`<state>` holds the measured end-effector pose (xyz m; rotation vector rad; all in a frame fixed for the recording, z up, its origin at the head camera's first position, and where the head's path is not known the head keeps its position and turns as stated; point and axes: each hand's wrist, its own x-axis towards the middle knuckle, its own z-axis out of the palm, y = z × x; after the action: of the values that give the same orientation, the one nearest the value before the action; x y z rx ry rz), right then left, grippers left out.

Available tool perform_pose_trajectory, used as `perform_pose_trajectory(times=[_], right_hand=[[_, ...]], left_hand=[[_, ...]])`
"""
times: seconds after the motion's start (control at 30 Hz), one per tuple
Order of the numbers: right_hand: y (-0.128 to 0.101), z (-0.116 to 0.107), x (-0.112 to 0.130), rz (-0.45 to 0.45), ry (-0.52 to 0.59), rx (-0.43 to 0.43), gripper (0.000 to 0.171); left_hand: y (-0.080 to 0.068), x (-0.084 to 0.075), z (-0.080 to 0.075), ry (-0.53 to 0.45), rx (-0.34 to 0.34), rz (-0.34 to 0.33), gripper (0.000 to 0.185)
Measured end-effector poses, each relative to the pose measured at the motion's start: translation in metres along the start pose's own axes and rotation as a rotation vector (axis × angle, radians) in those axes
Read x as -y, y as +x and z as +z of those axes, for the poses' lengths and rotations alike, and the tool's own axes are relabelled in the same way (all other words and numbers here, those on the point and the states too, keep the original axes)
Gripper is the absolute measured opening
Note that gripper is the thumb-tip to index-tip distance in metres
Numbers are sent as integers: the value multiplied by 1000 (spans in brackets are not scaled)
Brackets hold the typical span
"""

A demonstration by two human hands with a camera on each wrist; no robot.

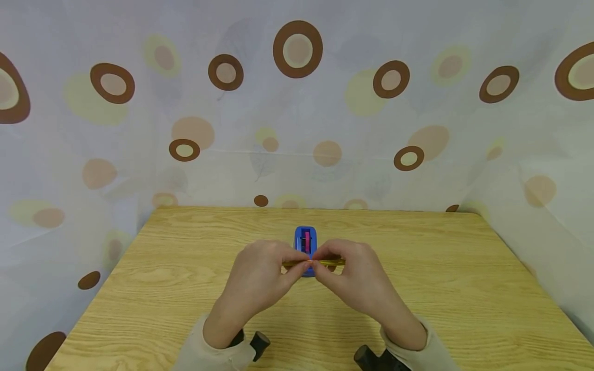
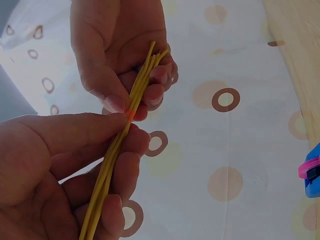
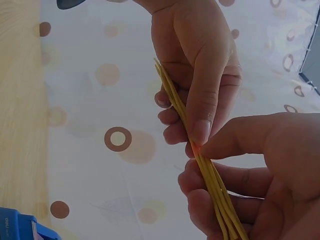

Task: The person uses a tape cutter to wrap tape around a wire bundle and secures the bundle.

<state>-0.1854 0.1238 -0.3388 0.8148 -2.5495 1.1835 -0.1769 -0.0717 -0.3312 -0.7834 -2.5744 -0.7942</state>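
Both hands meet above the middle of the bench [image 1: 185,268]; the left hand [image 1: 260,281] and the right hand [image 1: 359,281] each pinch one end of a small bundle of thin yellow sticks [image 1: 315,263], thumb tips almost touching at the centre; the bundle lies level across the head view, held clear of the wood. From the left wrist view, the left hand [image 2: 65,165] has its thumb pressed along the top of the sticks [image 2: 117,150] and its fingers curled beneath them, while the right hand [image 2: 120,55] grips the far end in the same way; the right wrist view shows the mirror of this, the right hand [image 3: 255,175] near the lens, the left hand [image 3: 200,65] beyond it, and the sticks [image 3: 200,155] running between them as several loose strands lying close side by side. Just behind the hands, resting on the bench, sits a blue tape dispenser [image 1: 305,241] with a pink part on top; its blue corner shows at the edge of both wrist views. A pale curtain with brown rings [image 1: 297,49] hangs behind and around the bench; light sleeves cover both wrists.
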Motion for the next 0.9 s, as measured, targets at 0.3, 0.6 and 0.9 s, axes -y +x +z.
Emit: perform_pose_trajectory(times=[0.3,0.6,0.9], right_hand=[[-1,-1,-1,-7,-3,27,7],[0,2,-2,-44,-10,-43,11],[1,3,-3,-61,-49,-96,10]], left_hand=[[0,0,0,2,3,-9,9],[1,1,-2,-26,10,-19,10],[2,1,-3,-39,47,-26,12]])
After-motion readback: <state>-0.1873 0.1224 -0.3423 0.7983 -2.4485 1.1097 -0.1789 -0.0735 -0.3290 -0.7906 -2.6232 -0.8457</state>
